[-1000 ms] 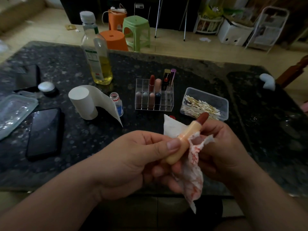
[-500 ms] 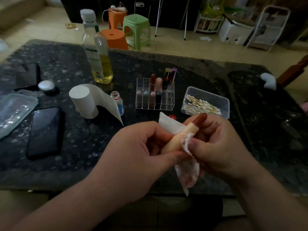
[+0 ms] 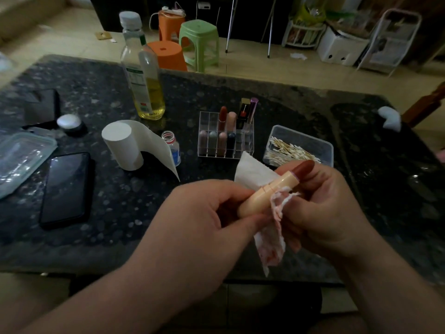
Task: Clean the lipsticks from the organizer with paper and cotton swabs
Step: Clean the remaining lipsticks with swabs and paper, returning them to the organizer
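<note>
Both hands are up in front of me over the near edge of the table (image 3: 115,213), and they meet on 1 lipstick (image 3: 269,192). On my feed the left hand (image 3: 204,220) pinches the tube's lower end between thumb and fingertips. The right hand (image 3: 330,213) is curled round the upper part, fingers behind the tube, and it holds the paper (image 3: 271,247) against the tube's side. The lipstick tilts up toward the right, its dark red tip bare and lying against the right fingers. A clean white corner of the paper sticks up behind the tube; a red-stained tail hangs down between the 2 hands.

Just beyond the hands stands the clear organizer (image 3: 248,150), with more lipsticks upright in its compartments, 1 of them uncapped and red in the back row. Right of it sits a clear box (image 3: 328,150) of swabs (image 3: 291,151). Left of the organizer I see a small open bottle (image 3: 172,147), touching or just behind the loose sheet of a paper roll (image 3: 122,145), and further back a tall bottle (image 3: 147,75) with yellow liquid low in it. A dark phone (image 3: 66,189) lies flat at the left, near a clear lid (image 3: 21,157).
</note>
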Demonstrator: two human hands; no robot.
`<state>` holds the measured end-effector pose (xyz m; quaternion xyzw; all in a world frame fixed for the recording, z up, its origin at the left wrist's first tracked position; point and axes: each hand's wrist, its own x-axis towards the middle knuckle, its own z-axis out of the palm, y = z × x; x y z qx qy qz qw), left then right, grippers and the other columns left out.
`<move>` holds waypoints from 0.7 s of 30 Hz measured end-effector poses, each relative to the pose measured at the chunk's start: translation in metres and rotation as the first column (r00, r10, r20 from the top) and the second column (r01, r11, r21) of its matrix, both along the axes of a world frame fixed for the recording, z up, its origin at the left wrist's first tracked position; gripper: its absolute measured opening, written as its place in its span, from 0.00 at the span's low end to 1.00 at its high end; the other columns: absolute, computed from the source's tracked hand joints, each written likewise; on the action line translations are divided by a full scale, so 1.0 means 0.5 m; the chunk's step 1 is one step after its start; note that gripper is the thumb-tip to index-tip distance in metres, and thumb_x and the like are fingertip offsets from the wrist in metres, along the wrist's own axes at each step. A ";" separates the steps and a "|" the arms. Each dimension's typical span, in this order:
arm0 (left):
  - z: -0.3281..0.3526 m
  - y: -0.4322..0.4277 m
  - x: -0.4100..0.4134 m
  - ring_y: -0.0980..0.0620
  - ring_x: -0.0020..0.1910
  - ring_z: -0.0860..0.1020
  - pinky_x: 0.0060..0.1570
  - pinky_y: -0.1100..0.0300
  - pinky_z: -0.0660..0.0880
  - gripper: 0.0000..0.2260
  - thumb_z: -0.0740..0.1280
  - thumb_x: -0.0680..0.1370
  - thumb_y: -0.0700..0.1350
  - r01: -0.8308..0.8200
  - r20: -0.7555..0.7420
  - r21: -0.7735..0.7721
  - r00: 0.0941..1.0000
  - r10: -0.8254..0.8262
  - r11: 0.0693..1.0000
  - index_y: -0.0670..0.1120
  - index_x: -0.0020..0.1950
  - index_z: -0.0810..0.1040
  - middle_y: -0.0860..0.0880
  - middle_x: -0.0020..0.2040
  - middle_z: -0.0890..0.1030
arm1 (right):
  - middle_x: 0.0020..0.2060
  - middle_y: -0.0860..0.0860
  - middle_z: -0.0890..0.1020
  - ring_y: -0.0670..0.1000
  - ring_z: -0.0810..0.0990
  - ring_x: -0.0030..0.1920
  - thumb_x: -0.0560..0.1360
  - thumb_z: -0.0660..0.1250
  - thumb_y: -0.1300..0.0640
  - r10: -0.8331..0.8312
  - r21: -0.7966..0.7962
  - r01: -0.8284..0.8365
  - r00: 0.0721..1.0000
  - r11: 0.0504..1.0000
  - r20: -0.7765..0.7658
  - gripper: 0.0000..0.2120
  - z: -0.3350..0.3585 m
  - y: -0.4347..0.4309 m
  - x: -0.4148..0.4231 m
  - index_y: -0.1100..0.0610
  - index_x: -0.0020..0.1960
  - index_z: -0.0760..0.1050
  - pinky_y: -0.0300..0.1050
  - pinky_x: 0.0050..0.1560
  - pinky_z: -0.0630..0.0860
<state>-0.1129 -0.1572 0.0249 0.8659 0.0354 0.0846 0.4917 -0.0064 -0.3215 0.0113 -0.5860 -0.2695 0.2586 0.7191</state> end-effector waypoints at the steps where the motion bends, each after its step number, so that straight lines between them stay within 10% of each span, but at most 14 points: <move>1: -0.001 -0.004 -0.004 0.62 0.41 0.80 0.41 0.72 0.75 0.07 0.73 0.70 0.58 -0.038 0.089 0.083 0.996 0.031 0.996 0.61 0.46 0.84 0.64 0.43 0.82 | 0.31 0.53 0.83 0.45 0.81 0.25 0.64 0.73 0.59 -0.008 0.001 0.008 1.000 1.000 0.011 0.08 -0.001 0.000 0.001 0.50 0.42 0.84 0.35 0.23 0.75; 4: -0.001 0.005 0.006 0.59 0.39 0.83 0.40 0.69 0.79 0.08 0.74 0.68 0.58 0.007 -0.071 -0.182 0.997 -0.020 0.983 0.56 0.43 0.85 0.59 0.42 0.85 | 0.31 0.52 0.83 0.47 0.82 0.27 0.65 0.77 0.56 0.009 -0.014 -0.009 0.999 1.000 0.033 0.07 -0.002 -0.001 0.003 0.49 0.42 0.83 0.39 0.24 0.76; 8: -0.014 0.029 0.028 0.50 0.44 0.83 0.45 0.59 0.79 0.08 0.69 0.77 0.51 0.099 -0.189 -0.724 0.924 -0.334 0.683 0.50 0.45 0.87 0.47 0.44 0.86 | 0.28 0.53 0.80 0.45 0.76 0.21 0.66 0.81 0.54 0.121 0.118 -0.105 0.982 0.988 -0.144 0.11 -0.012 -0.002 0.009 0.57 0.43 0.81 0.36 0.21 0.73; 21: -0.006 0.024 0.023 0.52 0.41 0.86 0.42 0.61 0.82 0.10 0.72 0.72 0.49 0.070 -0.154 -0.582 0.969 -0.194 0.810 0.47 0.49 0.88 0.48 0.43 0.87 | 0.29 0.54 0.82 0.48 0.80 0.22 0.68 0.73 0.60 0.015 0.003 -0.015 0.999 1.000 0.031 0.05 0.007 -0.011 0.007 0.52 0.43 0.82 0.39 0.22 0.75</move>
